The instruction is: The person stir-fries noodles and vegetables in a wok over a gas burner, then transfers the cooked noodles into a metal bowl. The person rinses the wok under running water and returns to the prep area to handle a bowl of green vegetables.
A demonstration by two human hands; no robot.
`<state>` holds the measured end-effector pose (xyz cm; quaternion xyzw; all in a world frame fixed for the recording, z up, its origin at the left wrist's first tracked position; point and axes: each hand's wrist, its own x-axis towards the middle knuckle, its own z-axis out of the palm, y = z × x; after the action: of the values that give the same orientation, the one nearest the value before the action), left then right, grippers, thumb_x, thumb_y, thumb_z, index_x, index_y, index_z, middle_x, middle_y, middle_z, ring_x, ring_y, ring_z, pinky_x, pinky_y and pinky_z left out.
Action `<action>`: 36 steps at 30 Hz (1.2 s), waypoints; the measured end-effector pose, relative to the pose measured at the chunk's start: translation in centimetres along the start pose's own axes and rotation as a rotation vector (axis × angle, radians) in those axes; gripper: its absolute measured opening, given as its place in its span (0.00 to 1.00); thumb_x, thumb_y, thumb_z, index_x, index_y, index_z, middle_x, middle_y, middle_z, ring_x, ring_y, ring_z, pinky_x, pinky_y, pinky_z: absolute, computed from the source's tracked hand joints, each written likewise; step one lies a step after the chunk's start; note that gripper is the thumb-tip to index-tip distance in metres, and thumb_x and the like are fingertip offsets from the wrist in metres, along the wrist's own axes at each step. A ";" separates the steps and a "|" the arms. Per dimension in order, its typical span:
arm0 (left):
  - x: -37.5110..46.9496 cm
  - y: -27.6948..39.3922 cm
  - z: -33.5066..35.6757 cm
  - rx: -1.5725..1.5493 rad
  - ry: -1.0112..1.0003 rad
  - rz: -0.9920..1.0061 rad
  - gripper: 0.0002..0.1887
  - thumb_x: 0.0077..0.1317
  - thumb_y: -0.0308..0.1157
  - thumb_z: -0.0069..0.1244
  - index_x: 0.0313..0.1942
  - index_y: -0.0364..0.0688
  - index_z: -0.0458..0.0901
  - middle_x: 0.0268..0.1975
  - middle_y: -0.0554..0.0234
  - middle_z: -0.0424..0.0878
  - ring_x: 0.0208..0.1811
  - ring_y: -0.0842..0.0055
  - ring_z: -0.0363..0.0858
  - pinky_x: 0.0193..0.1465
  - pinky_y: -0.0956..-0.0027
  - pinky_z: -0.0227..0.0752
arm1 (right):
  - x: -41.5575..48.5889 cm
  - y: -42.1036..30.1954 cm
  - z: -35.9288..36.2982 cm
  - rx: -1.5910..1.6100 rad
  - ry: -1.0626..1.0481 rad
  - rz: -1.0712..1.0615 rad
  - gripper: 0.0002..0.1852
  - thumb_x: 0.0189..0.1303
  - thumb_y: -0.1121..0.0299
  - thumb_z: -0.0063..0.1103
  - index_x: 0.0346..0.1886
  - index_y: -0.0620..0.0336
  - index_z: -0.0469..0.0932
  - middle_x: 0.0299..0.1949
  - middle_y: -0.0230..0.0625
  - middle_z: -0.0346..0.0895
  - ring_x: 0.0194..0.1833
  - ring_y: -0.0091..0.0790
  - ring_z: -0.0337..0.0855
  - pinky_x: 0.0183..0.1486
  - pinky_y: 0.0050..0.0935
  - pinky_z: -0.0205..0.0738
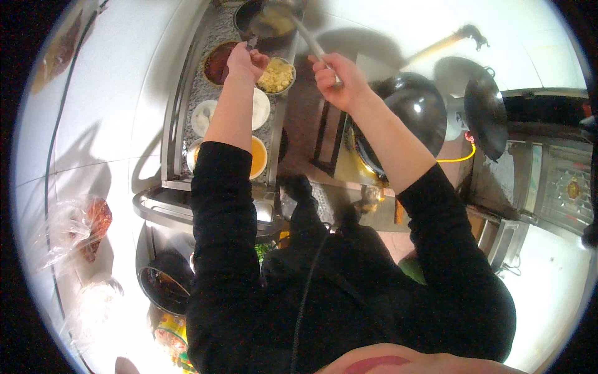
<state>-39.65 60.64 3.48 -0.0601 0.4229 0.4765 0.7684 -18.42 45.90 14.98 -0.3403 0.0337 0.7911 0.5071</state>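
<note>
At the top of the head view my left hand (pixel 247 61) grips the short dark handle of a round utensil (pixel 265 25), probably a strainer or ladle, above a dark pot (pixel 243 21). My right hand (pixel 339 79) is closed around the long handle of a metal ladle (pixel 314 42), its bowl over the same pot. Pale food shows blurred around the utensils. Beneath my left hand stand a bowl of dark red sauce (pixel 217 63) and a bowl of yellow chopped food (pixel 278 77). Nearer are two bowls of white granules (pixel 260 110) (pixel 203 117) and a bowl of orange liquid (pixel 258 156).
A large black wok (pixel 413 110) stands tilted on the right, under my right forearm, with another dark pan (pixel 486 117) beyond. A yellow hose (pixel 457 160) runs nearby. A dark pot (pixel 166 285) is at lower left, and a plastic bag with reddish food (pixel 96 224) hangs by the wall.
</note>
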 end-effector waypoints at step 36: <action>-33.7 -61.3 -13.3 0.722 -0.060 -0.094 0.13 0.67 0.35 0.55 0.41 0.42 0.68 0.23 0.65 0.71 0.17 0.76 0.68 0.16 0.67 0.60 | -49.1 0.7 -43.4 -1.597 0.454 -0.872 0.22 0.66 0.67 0.56 0.62 0.61 0.73 0.34 0.37 0.77 0.30 0.29 0.76 0.35 0.29 0.73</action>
<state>-5.90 -1.94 -0.12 0.2097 0.5381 0.2622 0.7731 15.38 -10.02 9.63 -0.7166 -0.5519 0.2345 0.3563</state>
